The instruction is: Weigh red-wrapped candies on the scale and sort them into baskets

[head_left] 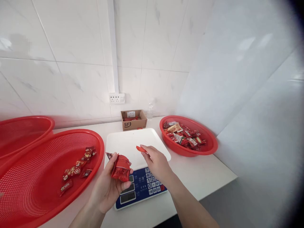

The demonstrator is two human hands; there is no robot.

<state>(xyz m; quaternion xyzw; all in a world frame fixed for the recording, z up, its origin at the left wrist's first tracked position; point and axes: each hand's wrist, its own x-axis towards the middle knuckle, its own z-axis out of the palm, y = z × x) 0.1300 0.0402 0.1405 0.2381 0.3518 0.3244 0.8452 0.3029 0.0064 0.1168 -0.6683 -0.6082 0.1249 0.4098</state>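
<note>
In the head view, the left grip holds red packets, too bunched to count, over the scale; a loosened thumb could let them slide out. The right grip pinches one red sachet above the pan; its fingertip hold might slip. Three red baskets, one scale, one carton.

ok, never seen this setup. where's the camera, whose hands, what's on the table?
No robot here: these are a person's bare hands, seen by one head-worn camera looking forward and down. The left hand holds red packets; the right hand pinches a small red piece. Below them, a digital scale sits on the white table. The right basket holds many wrapped packets; on the left, the near basket holds a few. A cardboard box stands behind the scale.
</note>
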